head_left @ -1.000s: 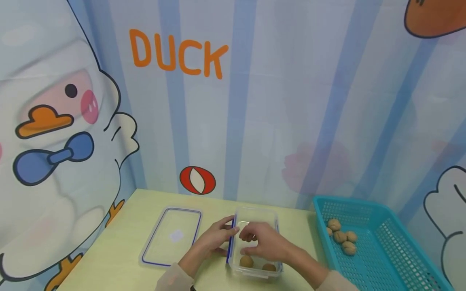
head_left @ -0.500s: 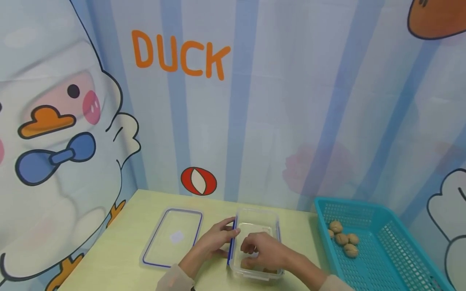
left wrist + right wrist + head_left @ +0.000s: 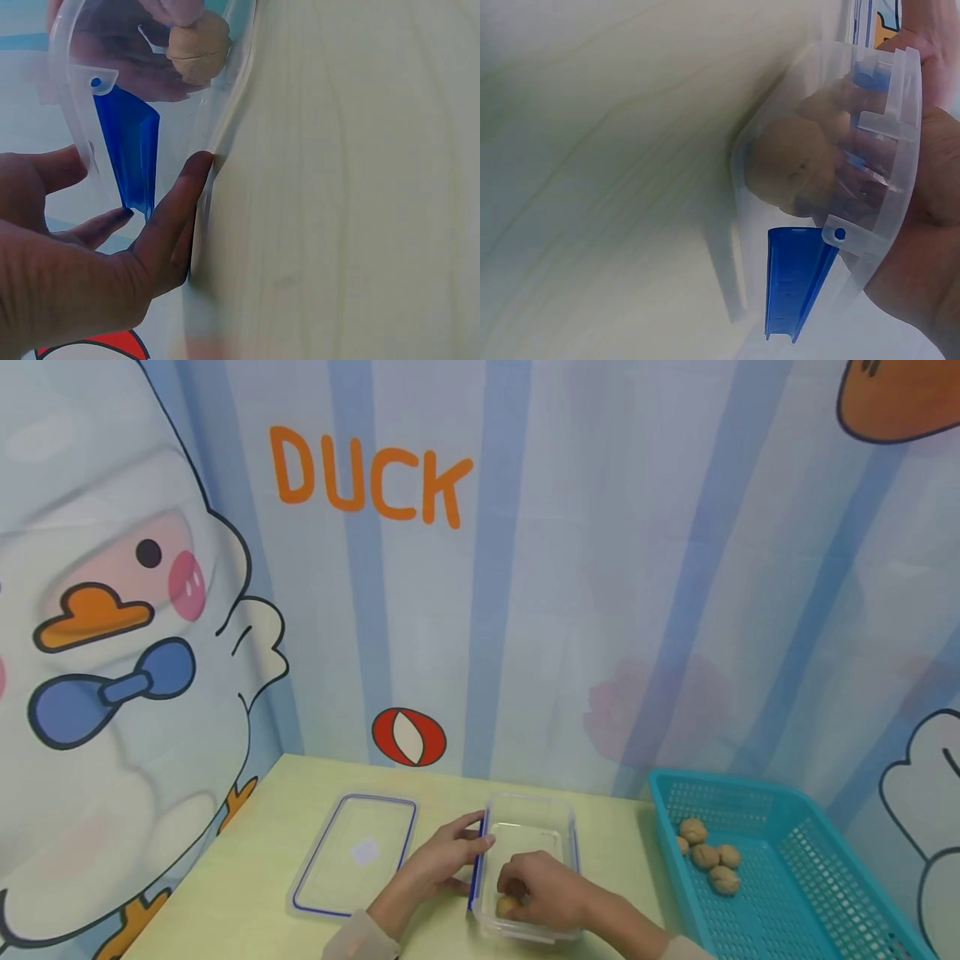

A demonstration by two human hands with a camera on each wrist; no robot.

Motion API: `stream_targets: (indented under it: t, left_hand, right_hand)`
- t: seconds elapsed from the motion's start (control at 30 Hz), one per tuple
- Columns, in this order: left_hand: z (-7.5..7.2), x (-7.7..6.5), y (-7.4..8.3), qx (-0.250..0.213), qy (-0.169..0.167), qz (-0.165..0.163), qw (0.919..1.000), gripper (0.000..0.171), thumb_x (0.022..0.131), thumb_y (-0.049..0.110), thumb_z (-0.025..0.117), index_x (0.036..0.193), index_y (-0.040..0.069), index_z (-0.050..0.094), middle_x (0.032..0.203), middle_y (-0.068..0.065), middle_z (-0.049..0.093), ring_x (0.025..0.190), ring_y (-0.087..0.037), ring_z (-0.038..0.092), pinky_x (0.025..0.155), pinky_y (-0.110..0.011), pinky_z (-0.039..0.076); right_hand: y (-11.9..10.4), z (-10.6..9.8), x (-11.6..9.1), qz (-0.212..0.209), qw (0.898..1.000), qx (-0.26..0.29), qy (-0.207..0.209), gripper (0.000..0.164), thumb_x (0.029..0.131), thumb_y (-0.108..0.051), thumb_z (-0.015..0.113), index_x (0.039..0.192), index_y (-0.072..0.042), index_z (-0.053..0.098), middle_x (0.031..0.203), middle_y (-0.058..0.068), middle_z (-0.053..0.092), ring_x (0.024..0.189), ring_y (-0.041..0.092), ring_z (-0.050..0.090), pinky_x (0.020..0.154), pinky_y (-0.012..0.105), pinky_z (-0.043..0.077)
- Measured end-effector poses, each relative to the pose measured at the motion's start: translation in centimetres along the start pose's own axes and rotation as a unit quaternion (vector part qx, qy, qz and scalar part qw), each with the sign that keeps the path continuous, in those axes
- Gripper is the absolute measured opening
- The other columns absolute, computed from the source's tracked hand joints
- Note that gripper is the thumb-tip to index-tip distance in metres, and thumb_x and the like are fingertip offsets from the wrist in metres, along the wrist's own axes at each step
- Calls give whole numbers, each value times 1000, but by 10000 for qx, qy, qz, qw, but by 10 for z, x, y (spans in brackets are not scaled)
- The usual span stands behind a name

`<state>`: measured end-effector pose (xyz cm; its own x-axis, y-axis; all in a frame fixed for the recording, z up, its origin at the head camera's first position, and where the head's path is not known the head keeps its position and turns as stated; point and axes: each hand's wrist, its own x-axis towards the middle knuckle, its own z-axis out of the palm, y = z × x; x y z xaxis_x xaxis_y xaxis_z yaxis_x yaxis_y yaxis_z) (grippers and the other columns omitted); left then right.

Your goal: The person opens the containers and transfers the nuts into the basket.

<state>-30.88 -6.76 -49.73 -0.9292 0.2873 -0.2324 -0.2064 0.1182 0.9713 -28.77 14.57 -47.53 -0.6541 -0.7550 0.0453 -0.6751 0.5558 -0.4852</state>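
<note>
A clear plastic food container with blue side latches stands uncovered on the table, holding two walnuts. My left hand holds its left side, the thumb over the rim and the other fingers spread against the outside wall. My right hand reaches down inside, fingers curled. They pinch a walnut at the near left corner, seen through the wall in the left wrist view as a tan walnut. The second walnut shows in the right wrist view; the right hand covers it in the head view.
The container's blue-edged lid lies flat on the pale yellow table, to the left. A turquoise perforated basket with several walnuts stands at the right. A printed duck curtain hangs behind the table.
My right hand has lowered into the container's near end, its fingers moving onto the walnut. The left hand stays at the container's side. Lid and basket have not moved.
</note>
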Motion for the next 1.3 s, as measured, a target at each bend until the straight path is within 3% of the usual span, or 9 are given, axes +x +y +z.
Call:
stream_targets:
  t: [0.13, 0.17, 0.37, 0.4, 0.73, 1.17, 1.3]
  left_hand:
    - [0, 1, -1, -1, 6, 26, 10000, 67, 105, 27, 69, 164, 11, 40, 150, -25, 52, 124, -37, 61, 68, -44, 61]
    - [0, 1, -2, 1, 6, 22, 10000, 67, 105, 27, 69, 164, 11, 40, 150, -25, 52, 123, -37, 61, 68, -44, 61]
    - [-1, 0, -1, 33, 8, 0, 10000, 68, 105, 28, 69, 164, 11, 39, 150, -25, 51, 125, -38, 60, 69, -43, 62]
    - [-1, 0, 0, 41, 10, -4, 10000, 68, 105, 28, 69, 164, 11, 39, 151, -25, 51, 125, -39, 60, 68, -43, 61]
    - [-1, 1, 0, 58, 5, 56, 10000, 69, 105, 30, 69, 164, 11, 38, 152, -27, 50, 128, -42, 60, 69, -43, 61]
    - [1, 0, -1, 126, 114, -16, 9999, 68, 105, 29, 69, 164, 11, 39, 153, -27, 49, 126, -41, 60, 65, -39, 60]
    - [2, 1, -2, 117, 115, -52, 9999, 69, 105, 28, 69, 164, 11, 39, 152, -27, 49, 126, -40, 60, 64, -38, 60]
  right_hand:
    - [3, 2, 1, -45, 10000, -29, -2, 17, 86, -7, 87, 96, -6, 75, 84, -7, 66, 77, 0, 57, 72, 20, 53]
    - [16, 10, 3, -206, 9996, -173, 68, 16, 87, -9, 87, 98, -6, 75, 85, -6, 66, 78, 2, 58, 73, 21, 53]
    - [14, 7, 4, -219, 9996, 45, 156, 13, 88, -10, 84, 97, -9, 74, 88, -7, 66, 79, 2, 58, 74, 23, 54]
    - [0, -3, 2, -63, 9995, 271, 117, 14, 87, -7, 84, 95, -10, 74, 88, -8, 66, 79, 0, 58, 73, 22, 54]
    - [-18, -44, -10, -128, 9956, 754, 541, 10, 94, -10, 80, 101, -13, 74, 97, -5, 71, 89, 4, 68, 83, 31, 61]
    - [-21, -111, -59, 133, 9867, 866, 1367, 18, 102, -26, 75, 117, -15, 73, 111, -4, 71, 103, 16, 71, 92, 36, 60]
    - [-14, -128, -77, 419, 9827, 741, 1643, 19, 103, -31, 73, 117, -17, 74, 110, -6, 72, 102, 15, 70, 90, 36, 60]
